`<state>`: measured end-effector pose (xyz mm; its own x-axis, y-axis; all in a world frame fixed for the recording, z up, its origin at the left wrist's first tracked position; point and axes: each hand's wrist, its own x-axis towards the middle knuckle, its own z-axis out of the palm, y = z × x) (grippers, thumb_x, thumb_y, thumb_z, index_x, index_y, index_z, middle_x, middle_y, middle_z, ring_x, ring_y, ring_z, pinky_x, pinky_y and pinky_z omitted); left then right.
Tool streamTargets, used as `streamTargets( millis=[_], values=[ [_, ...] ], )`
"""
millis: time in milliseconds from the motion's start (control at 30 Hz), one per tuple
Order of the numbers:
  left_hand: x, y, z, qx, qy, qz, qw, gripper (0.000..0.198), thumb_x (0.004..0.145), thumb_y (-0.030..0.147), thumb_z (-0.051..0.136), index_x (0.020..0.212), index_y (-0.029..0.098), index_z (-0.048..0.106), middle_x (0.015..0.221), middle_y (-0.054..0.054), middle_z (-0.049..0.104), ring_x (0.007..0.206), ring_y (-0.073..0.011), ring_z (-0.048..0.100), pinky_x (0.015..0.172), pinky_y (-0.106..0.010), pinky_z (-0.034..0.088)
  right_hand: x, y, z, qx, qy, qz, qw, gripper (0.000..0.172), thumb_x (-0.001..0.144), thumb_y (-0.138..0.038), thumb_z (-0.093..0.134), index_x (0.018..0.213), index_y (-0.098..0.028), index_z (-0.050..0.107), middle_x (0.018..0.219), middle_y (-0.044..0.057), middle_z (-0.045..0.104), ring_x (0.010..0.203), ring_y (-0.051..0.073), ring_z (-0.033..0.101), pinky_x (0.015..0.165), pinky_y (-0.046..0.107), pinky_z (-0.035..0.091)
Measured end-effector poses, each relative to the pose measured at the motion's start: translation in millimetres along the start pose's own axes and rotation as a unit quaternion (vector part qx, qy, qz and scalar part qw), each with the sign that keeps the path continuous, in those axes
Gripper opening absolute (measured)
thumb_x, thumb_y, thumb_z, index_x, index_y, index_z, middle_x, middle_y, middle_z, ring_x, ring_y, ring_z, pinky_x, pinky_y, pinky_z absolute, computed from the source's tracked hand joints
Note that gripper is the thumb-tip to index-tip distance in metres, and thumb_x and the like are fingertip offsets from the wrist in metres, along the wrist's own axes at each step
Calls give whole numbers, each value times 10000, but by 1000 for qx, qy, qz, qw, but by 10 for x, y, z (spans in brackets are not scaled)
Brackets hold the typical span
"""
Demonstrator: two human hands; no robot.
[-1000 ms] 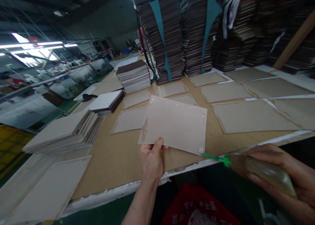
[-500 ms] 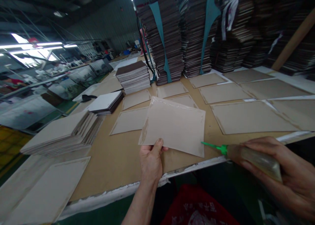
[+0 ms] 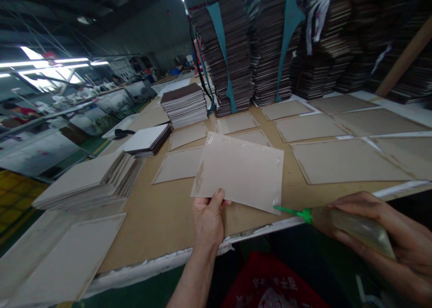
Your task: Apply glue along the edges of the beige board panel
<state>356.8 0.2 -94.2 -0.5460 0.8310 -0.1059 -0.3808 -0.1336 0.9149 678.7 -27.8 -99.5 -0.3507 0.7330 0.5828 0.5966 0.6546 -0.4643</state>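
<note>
While dark stacks (image 3: 229, 51) of thin sheets, ragged at the edges, tower across the upper middle and upper right of the frame, with teal strips (image 3: 221, 33) hanging down their fronts, a flat, brown, white-edged table (image 3: 162, 218) spreads out below them. I see a stiff, matte beige board (image 3: 241, 171) at the centre of the frame, four-sided and smooth, with glossy, wet-looking smears (image 3: 199, 176) along its left, top and right margins. Similar flat boards (image 3: 344, 159) lie in rows at the right, and a fanned, uneven pile (image 3: 81, 177) of pale ones sits at the left, near a neater white-topped stack (image 3: 146, 139).

At the bottom middle, the left hand (image 3: 209, 209) is clamped on the board's near side, thumb on top and fingers tucked beneath. At the lower right, the right hand (image 3: 401, 236) is curled round a cloudy, brownish squeeze bottle (image 3: 354, 227), thumb and fingers spread apart by its bulk. The bottle's thin green nozzle (image 3: 293, 212) points left, its tip at the board's lower right corner; whether it touches the surface I cannot tell.
</note>
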Motion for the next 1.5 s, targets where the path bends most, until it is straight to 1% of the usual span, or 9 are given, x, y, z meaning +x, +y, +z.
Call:
streamTargets(
  millis=[200, 433, 600, 800, 967, 1100, 1267, 1367, 1500],
  values=[
    [-1, 5, 4, 3, -5, -1, 1000, 387, 570, 253, 941, 902, 171, 758, 861, -22, 777, 699, -146, 677, 510, -195, 565, -60, 36, 22, 19, -9, 3, 1000, 313, 975, -428, 685, 1240, -269, 633, 1139, 43, 683, 955, 198, 705, 736, 214, 604],
    [-1, 11, -11, 5, -5, 0, 1000, 390, 575, 267, 949, 901, 177, 756, 893, -24, 781, 711, -148, 679, 517, -198, 566, 293, -18, -29, -24, 57, -7, 998, 279, 1014, -436, 650, 1228, -261, 618, 1084, 38, 674, 908, 177, 695, 741, 220, 574],
    [6, 7, -7, 5, -3, -3, 1000, 413, 552, 268, 963, 896, 165, 759, 887, -37, 786, 706, -153, 676, 497, -197, 564, 345, -23, -63, -15, 9, -59, 998, 243, 1035, -440, 634, 1190, -254, 626, 1038, 22, 679, 849, 147, 696, 692, 186, 556],
    [0, 11, 8, 3, 1, -7, 1000, 435, 546, 264, 967, 920, 176, 763, 897, -22, 786, 711, -152, 679, 491, -196, 560, 344, 23, -68, -43, 25, -53, 997, 273, 1039, -414, 621, 1245, -237, 599, 1084, 53, 671, 877, 158, 687, 714, 206, 555],
    [4, 13, -1, 10, 0, -9, 1000, 439, 552, 290, 977, 917, 173, 764, 911, -37, 788, 716, -160, 685, 503, -207, 558, 384, 2, -52, 22, -29, -57, 998, 254, 1033, -383, 626, 1257, -264, 608, 1087, 45, 667, 938, 176, 691, 728, 214, 587],
    [10, 8, -13, 15, -3, -7, 1000, 424, 561, 289, 967, 918, 174, 767, 903, -39, 788, 707, -154, 674, 516, -206, 557, 389, 1, -40, -13, 23, -47, 999, 264, 1026, -426, 643, 1227, -256, 618, 1065, 35, 671, 891, 152, 690, 709, 186, 571],
    [9, 7, -15, 18, -3, -6, 1000, 409, 568, 299, 964, 902, 170, 765, 904, -45, 789, 705, -152, 669, 516, -204, 553, 407, 0, -46, 13, -9, -54, 998, 245, 1022, -418, 636, 1222, -277, 627, 1074, 43, 678, 893, 181, 702, 700, 225, 597],
    [7, 17, -8, 13, 0, -7, 1000, 424, 556, 293, 967, 909, 173, 764, 891, -35, 784, 701, -153, 671, 509, -206, 551, 421, -2, -62, -6, 18, -50, 999, 245, 1013, -395, 633, 1227, -275, 627, 1045, 45, 685, 859, 192, 704, 667, 245, 597],
    [7, 31, 0, 8, 0, -11, 1000, 438, 538, 291, 973, 900, 165, 760, 887, -41, 785, 691, -155, 668, 503, -214, 557, 418, -4, -65, 25, -40, -53, 997, 252, 1018, -390, 620, 1246, -284, 627, 1089, 50, 689, 907, 213, 707, 698, 267, 609]
  ],
)
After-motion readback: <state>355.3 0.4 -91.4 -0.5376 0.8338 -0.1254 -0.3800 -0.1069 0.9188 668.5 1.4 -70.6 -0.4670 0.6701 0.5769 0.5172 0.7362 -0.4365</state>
